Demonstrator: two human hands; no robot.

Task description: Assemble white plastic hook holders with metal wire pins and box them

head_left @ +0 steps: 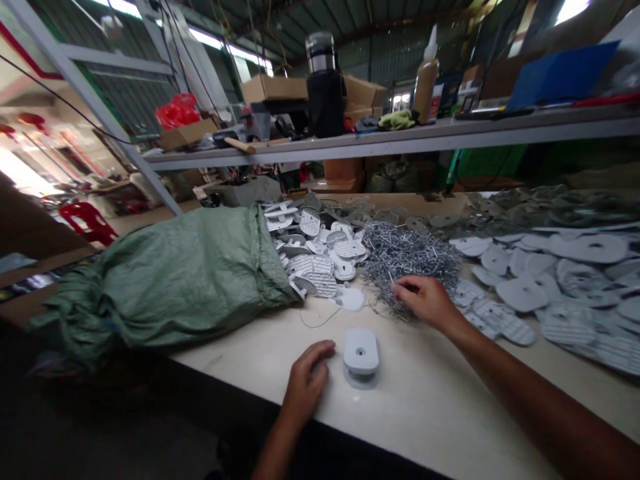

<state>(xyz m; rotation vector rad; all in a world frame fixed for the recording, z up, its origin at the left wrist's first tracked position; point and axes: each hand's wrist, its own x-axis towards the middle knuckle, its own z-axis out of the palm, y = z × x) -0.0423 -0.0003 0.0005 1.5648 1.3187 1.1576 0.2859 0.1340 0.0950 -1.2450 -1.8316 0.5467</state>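
My left hand (306,381) rests on the pale table (430,400) with its fingers curled loosely, the thumb tip close to a small stack of white plastic pieces (361,356); it holds nothing that I can see. My right hand (425,300) reaches into a heap of thin metal pins (407,257), fingers bent and pinched at the pins. What lies inside the pinch is too small to make out.
A green woven sack (180,280) lies open on the left, spilling white ribbed plastic pieces (320,257). More grey-white pieces (555,273) cover the right of the table. A shelf (400,137) above carries boxes, a black flask and a glue bottle.
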